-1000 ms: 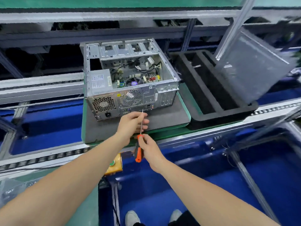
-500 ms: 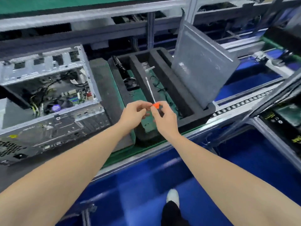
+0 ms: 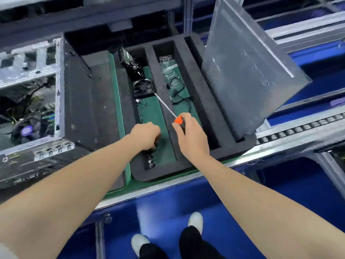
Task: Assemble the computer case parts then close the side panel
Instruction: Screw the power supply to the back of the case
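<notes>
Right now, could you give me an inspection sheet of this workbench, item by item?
Surface: green mat carrying a black foam tray.
Job's things: open computer case at left; side panel leaning in the tray's right slot; fan and screws in its left slot.
Clutter: clear plastic bag in middle slot.
Hands: right hand grips screwdriver; left hand reaches down at the screws, fingertips hidden.
Cables: black cable in middle slot.
Surroundings: roller conveyor, blue floor.
</notes>
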Motion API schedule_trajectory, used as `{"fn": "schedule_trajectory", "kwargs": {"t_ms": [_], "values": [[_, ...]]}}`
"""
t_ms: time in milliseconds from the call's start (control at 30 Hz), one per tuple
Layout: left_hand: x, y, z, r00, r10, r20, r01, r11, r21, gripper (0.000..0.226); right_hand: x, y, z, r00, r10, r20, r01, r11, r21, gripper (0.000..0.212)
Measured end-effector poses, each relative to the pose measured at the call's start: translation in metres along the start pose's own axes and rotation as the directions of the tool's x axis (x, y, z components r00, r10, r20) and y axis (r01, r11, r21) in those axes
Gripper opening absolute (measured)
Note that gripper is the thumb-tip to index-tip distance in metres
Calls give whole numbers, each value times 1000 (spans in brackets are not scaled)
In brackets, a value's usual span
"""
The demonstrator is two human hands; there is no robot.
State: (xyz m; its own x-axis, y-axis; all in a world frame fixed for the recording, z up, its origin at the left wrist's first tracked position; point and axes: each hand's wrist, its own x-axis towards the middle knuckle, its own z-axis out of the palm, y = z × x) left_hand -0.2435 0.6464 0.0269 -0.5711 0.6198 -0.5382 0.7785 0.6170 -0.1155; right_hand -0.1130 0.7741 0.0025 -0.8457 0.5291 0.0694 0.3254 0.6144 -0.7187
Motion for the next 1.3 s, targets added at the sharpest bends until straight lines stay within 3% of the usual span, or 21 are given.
{"fn": "schedule_trajectory", "kwargs": {"t_ms": [200,333,433,600,700,933,1067,1200,1300], "values": [[9,7,14,999,-20,50,6,969,248,16,3,5,1,1000,-7,1,7,1000,-4,17],[12,4,14,1000,-16,15,13,980,199,17,5,5,1,1000,-4,12,4,1000,-13,19],[10,3,11,996,38,84,-50,988,147,19,5,6,2,1000,8,14,-8,1000,-3,19],[3,15,13,974,119,190,-165,956,244,55,5,7,4,1000,12,13,-12,1000,-2,18],[3,20,20,978,112,178,-156,955,253,57,5,7,4,1000,17,22,-17,1000,3,18],[10,4,12,1000,14,-16,-16,985,-174,12,6,6,3,999,38,26,-38,999,15,19],[15,-12,2,991,-21,-136,-32,926,-377,19,6,6,3,998,49,26,-49,999,15,18],[12,-23,-4,987,-1,-161,-70,898,-435,17,8,5,3,997,66,36,-67,998,14,17],[7,-14,-3,993,88,-81,-110,938,-330,13,7,5,3,996,73,42,-74,997,19,16]]}}
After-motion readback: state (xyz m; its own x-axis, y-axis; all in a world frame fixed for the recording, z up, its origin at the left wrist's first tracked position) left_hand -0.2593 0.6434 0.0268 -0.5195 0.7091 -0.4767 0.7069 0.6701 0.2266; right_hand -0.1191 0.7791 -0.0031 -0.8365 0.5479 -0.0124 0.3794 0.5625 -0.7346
